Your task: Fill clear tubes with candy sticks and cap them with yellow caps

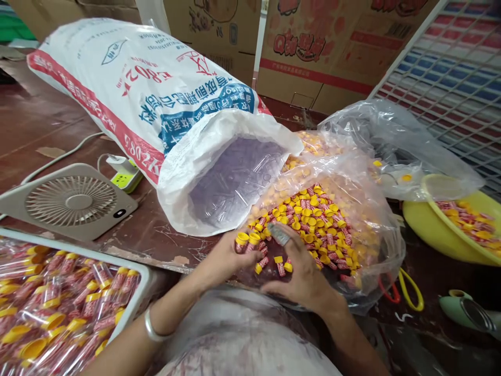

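Note:
My left hand [225, 258] is closed on two small yellow-capped pieces [247, 240] with red-and-white patterned bodies, held side by side. My right hand [303, 271], its index finger wrapped in grey tape [278, 234], has its fingers apart over the near edge of a heap of the same pieces [313, 219]. A few loose ones lie between the hands. The heap spills from a clear plastic bag [378, 224]. Just beyond my left hand, a white woven sack [183, 193] lies with its mouth toward me, full of clear plastic tubes [238, 177].
At lower left stands a white bin [146, 277] of yellow-capped filled tubes. A fan [78, 201] and a power strip [129, 177] lie behind it. To the right are a yellow basin [426, 224], scissors [410, 292] and a green tool [462, 308]. Cartons [336, 57] stand behind.

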`<state>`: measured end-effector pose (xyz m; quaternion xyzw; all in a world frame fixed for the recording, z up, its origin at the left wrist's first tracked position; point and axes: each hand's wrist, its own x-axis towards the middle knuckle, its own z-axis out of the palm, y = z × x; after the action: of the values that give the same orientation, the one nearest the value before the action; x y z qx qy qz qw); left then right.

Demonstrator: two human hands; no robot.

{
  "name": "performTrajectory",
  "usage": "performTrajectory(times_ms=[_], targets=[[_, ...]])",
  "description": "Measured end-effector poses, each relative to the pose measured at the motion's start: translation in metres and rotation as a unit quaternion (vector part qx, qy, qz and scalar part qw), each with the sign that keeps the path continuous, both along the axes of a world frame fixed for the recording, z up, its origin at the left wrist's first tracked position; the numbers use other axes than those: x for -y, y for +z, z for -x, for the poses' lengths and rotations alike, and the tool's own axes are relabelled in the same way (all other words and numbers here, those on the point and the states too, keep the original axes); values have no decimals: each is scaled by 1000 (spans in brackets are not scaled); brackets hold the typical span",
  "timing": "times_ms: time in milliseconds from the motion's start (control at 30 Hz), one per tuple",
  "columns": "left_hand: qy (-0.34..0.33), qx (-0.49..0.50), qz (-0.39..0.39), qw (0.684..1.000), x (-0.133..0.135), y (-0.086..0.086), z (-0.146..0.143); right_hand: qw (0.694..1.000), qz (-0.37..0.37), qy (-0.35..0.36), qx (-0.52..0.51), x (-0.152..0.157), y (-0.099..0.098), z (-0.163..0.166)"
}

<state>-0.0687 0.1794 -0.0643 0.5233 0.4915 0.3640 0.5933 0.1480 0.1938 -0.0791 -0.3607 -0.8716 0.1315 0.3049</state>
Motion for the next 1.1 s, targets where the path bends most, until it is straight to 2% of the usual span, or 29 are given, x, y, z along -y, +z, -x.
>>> performTrajectory(times_ms=[33,67,133,167,233,300,367,433,500,567,633,733,800,900,1000,1100], targets=[[34,-134,-66,988,-4,3,9,999,-9,-42,4,-3,0,-9],[71,-276,-121,951,-9,6,18,996,-21,-88,13,-5,-1,-19],[107,-515,-163,835,-19,10,34,986,-38,-150,57,-7,-5,-34],[104,-591,-158,784,-23,9,39,983,-34,-156,92,-5,-8,-38],[77,-673,-138,723,-32,4,42,978,-9,-133,163,0,-13,-40],[64,-700,-134,698,-39,-3,40,971,16,-108,211,5,-19,-33],[71,-706,-137,691,-43,-9,36,965,32,-96,241,9,-23,-23],[80,-694,-148,700,-44,-11,34,961,31,-101,255,11,-27,-16],[91,-654,-183,729,-42,-9,37,960,20,-115,253,9,-27,-13],[102,-579,-229,776,-34,-4,41,963,13,-122,242,6,-27,-13],[115,-480,-238,836,-23,0,44,966,10,-118,230,2,-26,-16],[96,-314,-167,930,-3,3,39,971,12,-102,214,-4,-28,-20],[49,-211,-112,970,8,0,29,979,21,-97,177,-7,-30,-22],[-15,-113,-57,992,19,-7,12,991,52,-118,34,-7,-29,-23],[-41,-72,-38,996,23,-13,-1,981,82,-118,-130,-5,-19,-18],[-40,-27,-15,999,23,-13,-8,981,71,-60,-172,-1,-3,-7]])
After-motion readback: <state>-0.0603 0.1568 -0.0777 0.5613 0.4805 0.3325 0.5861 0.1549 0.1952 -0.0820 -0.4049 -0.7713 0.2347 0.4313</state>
